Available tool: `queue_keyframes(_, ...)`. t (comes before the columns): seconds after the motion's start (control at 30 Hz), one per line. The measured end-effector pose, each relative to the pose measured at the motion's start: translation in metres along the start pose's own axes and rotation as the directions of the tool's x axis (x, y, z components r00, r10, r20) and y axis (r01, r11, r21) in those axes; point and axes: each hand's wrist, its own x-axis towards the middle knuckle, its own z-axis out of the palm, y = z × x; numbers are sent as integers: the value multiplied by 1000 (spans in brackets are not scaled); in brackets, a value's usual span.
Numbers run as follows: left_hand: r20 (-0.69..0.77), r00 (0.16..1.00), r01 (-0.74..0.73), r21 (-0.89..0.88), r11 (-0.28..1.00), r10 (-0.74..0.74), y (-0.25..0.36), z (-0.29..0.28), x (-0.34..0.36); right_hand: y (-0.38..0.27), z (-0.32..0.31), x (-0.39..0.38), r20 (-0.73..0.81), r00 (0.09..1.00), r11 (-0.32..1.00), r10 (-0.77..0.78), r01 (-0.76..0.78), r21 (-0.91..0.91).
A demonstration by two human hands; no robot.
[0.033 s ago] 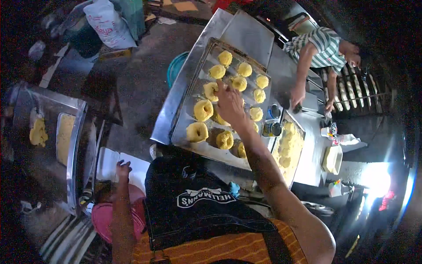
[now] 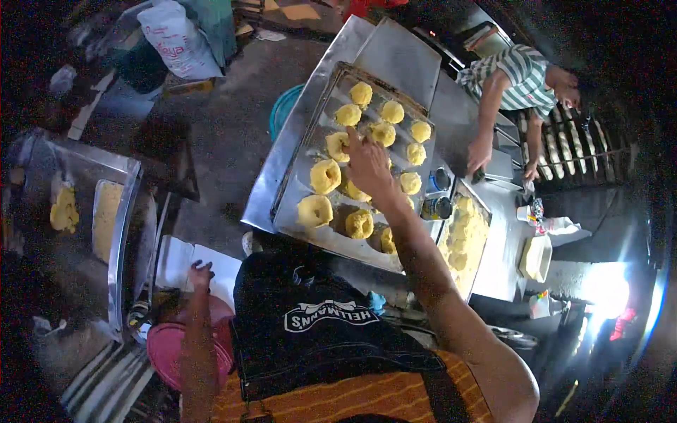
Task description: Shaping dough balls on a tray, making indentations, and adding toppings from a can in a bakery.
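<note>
My right hand point(image 2: 370, 166) reaches across a metal baking tray point(image 2: 293, 211) of yellow dough balls. Its fingers are outstretched, with the tips at a dough ball point(image 2: 336, 146) that has a hollow in its top. Nearer to me are more hollowed dough pieces, among them one piece point(image 2: 325, 176) and another point(image 2: 314, 211). Rounder dough balls point(image 2: 393, 111) lie toward the far and right sides. Part of the middle of the tray is hidden beneath my hand and forearm. Down at my left side, my left hand point(image 2: 201, 273) hangs with loosely bent, parted fingers and holds nothing.
Two dark jars point(image 2: 438, 207) stand right of the tray, beside a second tray point(image 2: 486, 229) of yellow mixture. Across the steel table a co-worker in a striped shirt point(image 2: 525, 77) leans over. A pink tub point(image 2: 187, 352) is below my left hand; another metal table point(image 2: 123, 233) stands left.
</note>
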Motion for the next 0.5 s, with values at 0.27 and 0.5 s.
queue_keyframes(0.27,723,690,691,-648,320,-29,-105,18,-106,94,12,57,-290,952,943,-102,185,276)
queue_keyframes(0.5,-37,951,306,252,918,-307,-150,25,-200,61,4,71,-339,930,966,-142,205,158)
